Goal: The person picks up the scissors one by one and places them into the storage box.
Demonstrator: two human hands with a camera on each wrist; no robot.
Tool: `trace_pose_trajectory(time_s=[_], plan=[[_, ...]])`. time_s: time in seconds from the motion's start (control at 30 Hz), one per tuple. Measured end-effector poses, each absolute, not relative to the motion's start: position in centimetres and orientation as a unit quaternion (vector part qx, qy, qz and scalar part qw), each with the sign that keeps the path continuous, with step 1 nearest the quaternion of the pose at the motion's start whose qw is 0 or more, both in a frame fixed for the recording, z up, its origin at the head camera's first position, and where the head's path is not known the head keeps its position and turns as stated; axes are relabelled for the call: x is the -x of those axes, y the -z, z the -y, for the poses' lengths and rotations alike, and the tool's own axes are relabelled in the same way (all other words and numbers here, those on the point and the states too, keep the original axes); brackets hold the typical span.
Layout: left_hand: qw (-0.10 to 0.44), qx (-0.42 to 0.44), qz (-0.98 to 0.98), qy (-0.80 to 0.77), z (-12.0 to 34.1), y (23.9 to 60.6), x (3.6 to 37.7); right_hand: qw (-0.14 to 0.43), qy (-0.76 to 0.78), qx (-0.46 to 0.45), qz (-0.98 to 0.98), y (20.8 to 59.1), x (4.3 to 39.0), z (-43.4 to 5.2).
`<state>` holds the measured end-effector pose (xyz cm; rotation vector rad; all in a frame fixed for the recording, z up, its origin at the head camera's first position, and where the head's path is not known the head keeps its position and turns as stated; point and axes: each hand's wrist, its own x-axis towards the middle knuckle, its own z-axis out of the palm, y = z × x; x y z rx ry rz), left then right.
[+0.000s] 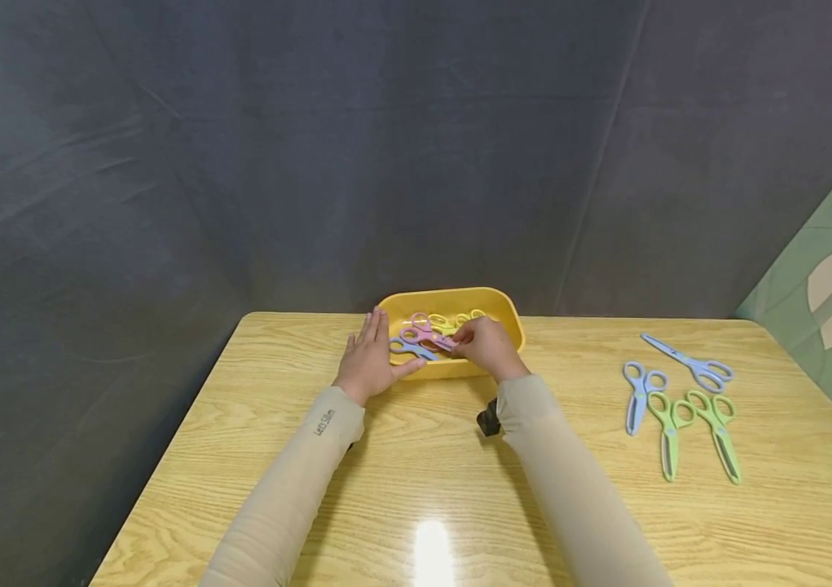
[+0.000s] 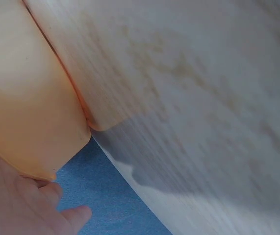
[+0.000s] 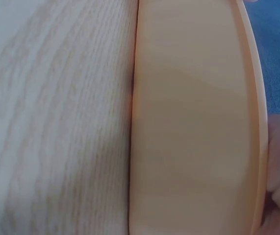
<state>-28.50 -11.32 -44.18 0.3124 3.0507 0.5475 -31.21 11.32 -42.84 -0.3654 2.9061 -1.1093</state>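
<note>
A yellow plastic bin (image 1: pixel 452 371) stands at the table's back edge with several scissors inside. My left hand (image 1: pixel 367 364) rests on its left end, fingers straight along the rim and thumb stretched across the front. In the left wrist view, fingertips (image 2: pixel 78 215) show past the bin's rim. My right hand (image 1: pixel 487 346) reaches into the bin and pinches pink scissors (image 1: pixel 421 330) by the blade end, handles pointing left. Blue scissors (image 1: pixel 404 348) lie below them, and yellow scissors (image 1: pixel 442 324) lie behind. The right wrist view shows mostly the bin's outer wall (image 3: pixel 193 117), with the hand beyond the rim.
On the right of the wooden table (image 1: pixel 401 473) lie two blue scissors (image 1: pixel 636 399) and two green scissors (image 1: pixel 668 436). A dark curtain (image 1: pixel 416 163) hangs right behind the bin. A black wrist device (image 1: pixel 489 420) sits under the right sleeve.
</note>
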Motion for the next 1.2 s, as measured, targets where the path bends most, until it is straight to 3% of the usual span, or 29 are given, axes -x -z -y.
trace_pose_trajectory(time_s=[1.2], plan=[[0.020, -0.096, -0.980, -0.176, 11.36, 44.25, 28.59, 0.009, 0.351, 0.083, -0.933, 43.05, 30.85, -11.04]])
